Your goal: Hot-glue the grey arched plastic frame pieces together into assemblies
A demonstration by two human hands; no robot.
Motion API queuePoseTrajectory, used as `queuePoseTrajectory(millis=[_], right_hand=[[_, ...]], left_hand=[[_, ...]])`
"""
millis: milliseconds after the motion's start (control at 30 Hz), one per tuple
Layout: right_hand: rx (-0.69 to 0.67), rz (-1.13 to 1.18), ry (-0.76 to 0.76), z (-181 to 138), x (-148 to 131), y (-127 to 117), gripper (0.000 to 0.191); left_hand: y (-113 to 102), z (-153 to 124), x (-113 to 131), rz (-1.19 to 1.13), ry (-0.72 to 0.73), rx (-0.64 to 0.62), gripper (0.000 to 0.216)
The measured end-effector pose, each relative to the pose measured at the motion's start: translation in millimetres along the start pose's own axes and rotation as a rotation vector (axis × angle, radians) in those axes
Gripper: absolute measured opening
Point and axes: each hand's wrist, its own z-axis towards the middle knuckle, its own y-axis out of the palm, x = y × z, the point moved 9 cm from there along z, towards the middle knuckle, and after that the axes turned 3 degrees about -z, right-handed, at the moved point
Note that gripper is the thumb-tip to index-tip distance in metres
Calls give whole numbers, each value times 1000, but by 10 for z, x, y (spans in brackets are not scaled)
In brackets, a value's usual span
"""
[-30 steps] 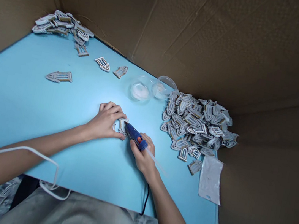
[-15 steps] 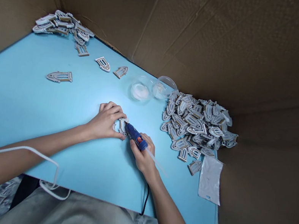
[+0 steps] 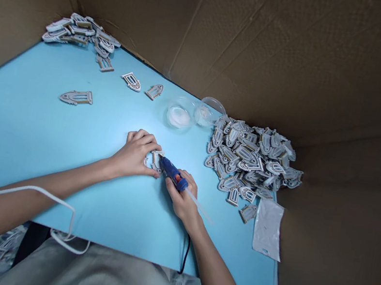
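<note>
My left hand (image 3: 137, 154) is closed on a small grey and white arched window-frame piece (image 3: 156, 161), thumb and fingers at its edges, on the blue tabletop (image 3: 97, 209). A blue glue gun (image 3: 173, 172) is gripped in my right hand (image 3: 182, 197). Its nozzle meets the piece near its right side, and a clear glue stick (image 3: 197, 205) juts from its back end. Whether fresh glue lies under the tip is too small to tell.
A large heap of similar pieces (image 3: 247, 157) lies right, a smaller pile (image 3: 77, 31) at the back left. Loose pieces (image 3: 76, 97) lie between. Two clear cups (image 3: 179, 117), a plastic bag (image 3: 269, 227) and a white cable (image 3: 38, 189) are around. Cardboard walls (image 3: 154, 13) enclose the table.
</note>
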Motion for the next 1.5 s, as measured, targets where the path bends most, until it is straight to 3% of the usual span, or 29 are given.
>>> queuePoseTrajectory(millis=[100,167,300,367,433,533,600,733,833,933,1133,1500], right_hand=[[-1,15,3,-12,-7,44,36],[68,92,65,-21,23,66,34],[533,441,312,-173,240,-77,43],[678,560,349,-263,294,-110,48],[621,624,317,-259,269,-60,49],[307,628,224,-182,125,161,45],[178,568,197,-162,68,265,39],[239,474,222,-120,126,139,33],[298,372,192,-119,132,-77,28],[226,203,63,-150,-8,-176,28],[-13,38,-77,-209,-189,49,30],[-25,-19,-36,-143,-233,96,32]], left_hand=[[-7,1,4,-2,-4,1,68],[3,-1,21,0,-8,2,68],[38,-7,70,18,-18,13,65],[36,-8,64,17,-23,2,67],[3,-7,36,-6,7,-37,77],[-149,-15,-28,-28,131,-94,97],[-279,-25,-82,13,217,-113,90],[-353,-37,-119,85,290,-166,62],[-295,-47,-11,44,311,-166,54],[-241,-54,83,-7,307,-128,53],[-203,-43,61,-28,264,-85,56],[-143,-34,28,-19,250,-81,61]])
